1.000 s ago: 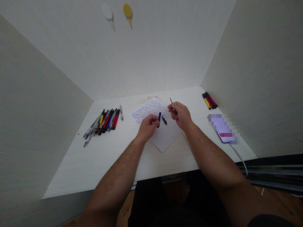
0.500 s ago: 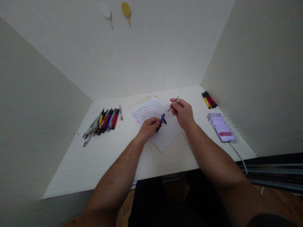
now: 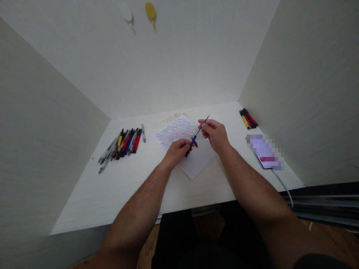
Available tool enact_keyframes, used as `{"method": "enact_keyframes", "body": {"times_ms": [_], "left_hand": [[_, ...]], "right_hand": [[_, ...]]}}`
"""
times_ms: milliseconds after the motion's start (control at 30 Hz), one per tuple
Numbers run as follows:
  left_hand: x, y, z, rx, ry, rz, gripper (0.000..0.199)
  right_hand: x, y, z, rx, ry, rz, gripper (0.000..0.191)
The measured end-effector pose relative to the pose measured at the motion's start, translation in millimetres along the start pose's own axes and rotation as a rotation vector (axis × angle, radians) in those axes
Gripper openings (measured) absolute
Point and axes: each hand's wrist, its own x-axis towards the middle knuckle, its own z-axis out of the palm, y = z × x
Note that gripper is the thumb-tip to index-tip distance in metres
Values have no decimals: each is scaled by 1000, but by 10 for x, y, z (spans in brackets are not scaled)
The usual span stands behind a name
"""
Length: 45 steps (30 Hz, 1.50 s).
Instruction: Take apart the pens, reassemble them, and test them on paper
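Between the fingers of my left hand (image 3: 177,152) is a blue pen barrel (image 3: 192,142), tilted with its upper end toward the right. My right hand (image 3: 215,133) pinches a thin dark pen refill (image 3: 205,121). The refill's lower end meets the top of the barrel; whether it is inside cannot be made out. A small black pen part (image 3: 195,144) shows just beside the barrel, partly hidden by it. Under both hands lies a sheet of paper (image 3: 193,170), its far half covered with coloured scribbles.
A pile of pens (image 3: 123,144) lies on the left of the white desk (image 3: 112,194). Several yellow and red pens (image 3: 248,118) sit at the back right. Nearer me is a phone (image 3: 263,153) with a white cable (image 3: 283,183). Walls enclose three sides.
My right hand has brought the refill slightly left and down, so its lower end now meets the barrel. My left hand has stayed nearly still.
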Motion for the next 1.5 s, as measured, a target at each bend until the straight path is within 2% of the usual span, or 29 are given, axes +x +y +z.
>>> {"method": "enact_keyframes", "body": {"times_ms": [233,367,567,767,1200,1400,1500], "left_hand": [[-6,30,11,-4,5,7,18],[-3,25,13,-3,5,0,19],[5,9,10,12,29,13,18],[-1,3,3,38,31,2,16],[-2,21,-12,16,33,14,18],[-9,36,-6,8,27,3,16],[-10,40,-8,12,21,23,15]], "right_hand": [[-23,-1,-7,36,-77,107,28],[-20,19,-2,0,-88,86,21],[-18,55,4,-135,-66,-35,16],[-32,50,6,-211,-116,14,21],[-30,64,-13,-123,-104,46,22],[-35,37,8,-26,-33,47,27],[-39,40,6,-1,-73,60,27]]}}
